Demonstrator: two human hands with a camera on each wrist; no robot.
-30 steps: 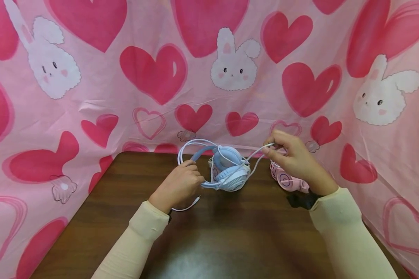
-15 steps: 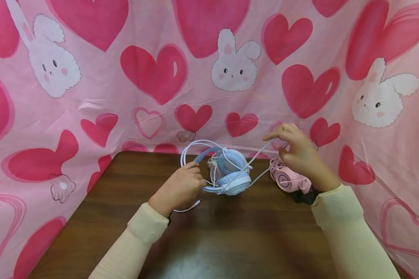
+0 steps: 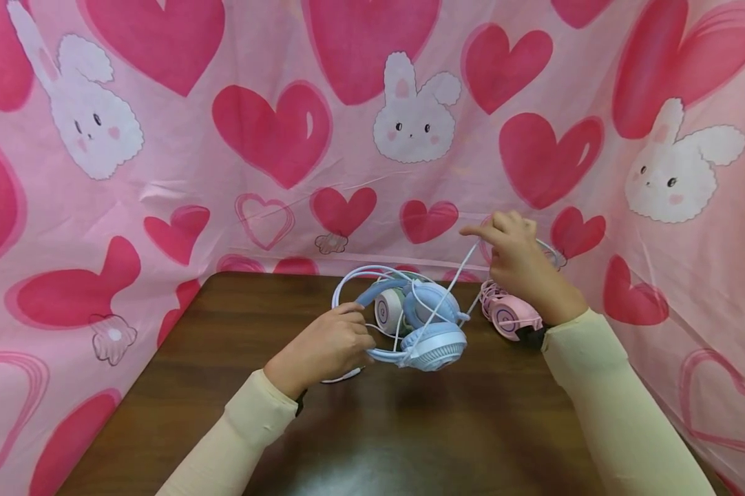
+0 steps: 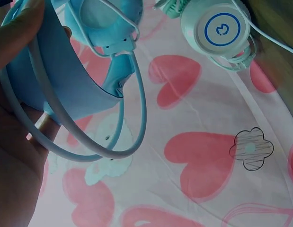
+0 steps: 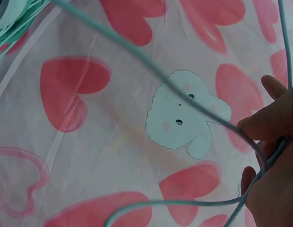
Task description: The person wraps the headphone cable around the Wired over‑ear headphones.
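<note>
My left hand (image 3: 323, 344) grips the headband of light blue headphones (image 3: 434, 348), holding them above the table with the ear cups to the right. In the left wrist view, loops of cable (image 4: 110, 152) run beside the padded headband (image 4: 70, 90), which passes between thumb and fingers. Higher up on the right, my right hand (image 3: 515, 262) holds the headphones' thin cable (image 3: 462, 267) with curled fingers. The right wrist view shows strands of that cable (image 5: 160, 75) meeting in the hand. The cable's plug (image 3: 351, 373) hangs below my left hand.
White-and-green headphones (image 3: 387, 308) stand behind the blue ones, partly hidden. Pink headphones (image 3: 510, 317) with a bundled cord lie at the table's right, beneath my right wrist. A pink heart-and-rabbit cloth (image 3: 348, 165) hangs behind the brown wooden table (image 3: 372, 441).
The blue headphones and my left hand have moved slightly right and nearer, uncovering more of the white headphones. My right hand has risen, drawing the cable up, and its fingers have curled more.
</note>
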